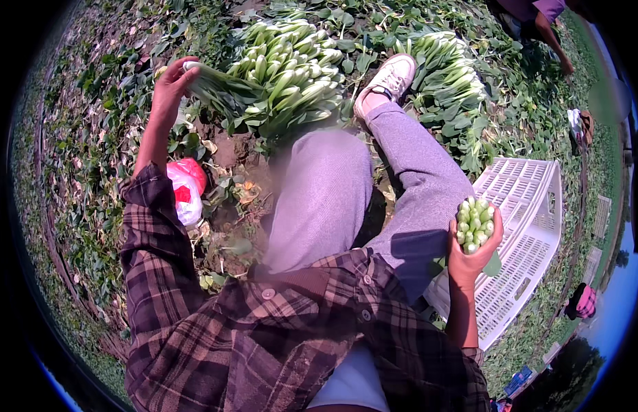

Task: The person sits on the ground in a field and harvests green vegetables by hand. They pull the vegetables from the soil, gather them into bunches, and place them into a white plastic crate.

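Note:
My left hand, at the upper left, grips the pale stem end of a leafy green vegetable; its leaves trail right onto the near heap. That heap of cut leafy greens lies on the ground with its pale stem ends showing. At the right my right hand is closed around a bundle of green stalks, cut ends facing up, beside a white plastic crate. A second pile of cut greens lies beyond my outstretched foot.
The white perforated crate stands tilted at my right. Red and white plastic bags lie on the soil at my left. Low leafy plants cover the field around. A person's arm reaches down at the upper right; another person is farther off.

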`<state>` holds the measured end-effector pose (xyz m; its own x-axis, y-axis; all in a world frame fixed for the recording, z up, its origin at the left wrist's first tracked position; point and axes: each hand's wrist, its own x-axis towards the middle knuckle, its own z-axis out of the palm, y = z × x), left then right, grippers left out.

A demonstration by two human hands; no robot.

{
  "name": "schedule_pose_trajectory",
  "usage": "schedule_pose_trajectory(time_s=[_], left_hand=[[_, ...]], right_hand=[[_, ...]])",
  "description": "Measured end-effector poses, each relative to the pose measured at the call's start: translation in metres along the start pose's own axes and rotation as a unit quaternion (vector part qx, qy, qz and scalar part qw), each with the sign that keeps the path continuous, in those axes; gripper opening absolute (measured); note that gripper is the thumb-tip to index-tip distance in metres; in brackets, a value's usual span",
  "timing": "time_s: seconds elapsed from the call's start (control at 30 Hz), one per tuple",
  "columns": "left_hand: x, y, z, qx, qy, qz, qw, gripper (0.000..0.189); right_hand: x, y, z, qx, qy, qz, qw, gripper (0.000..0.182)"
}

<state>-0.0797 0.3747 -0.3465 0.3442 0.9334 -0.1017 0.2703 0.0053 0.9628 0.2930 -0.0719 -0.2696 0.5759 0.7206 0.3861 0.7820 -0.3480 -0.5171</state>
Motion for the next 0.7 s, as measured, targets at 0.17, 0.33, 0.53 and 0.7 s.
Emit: schedule_pose_trajectory(time_s=[0.17,0.33,0.53,0.7], left_hand=[[-0.04,0.108,0.065,-0.258,-0.178,0.063,0.948,0.036],[-0.148,0.155,0.239,-0.229,-0.487,-0.039,0.842,0.028],[-0.198,0.132,0.334,-0.106,-0.437,-0.057,0.892,0.022],[-0.207,0.142,0.338,-0.146,-0.425,-0.107,0.887,0.03]], right_hand=[[0.013,-0.003,-0.012,-0.018,-0.037,-0.008,0.999,0.077],[0.026,0.0,-0.028,0.007,-0.093,-0.001,0.996,0.066],[0.055,0.0,-0.042,0.107,-0.212,0.038,0.971,0.06],[0.064,0.004,-0.048,0.104,-0.258,0.038,0.96,0.062]])
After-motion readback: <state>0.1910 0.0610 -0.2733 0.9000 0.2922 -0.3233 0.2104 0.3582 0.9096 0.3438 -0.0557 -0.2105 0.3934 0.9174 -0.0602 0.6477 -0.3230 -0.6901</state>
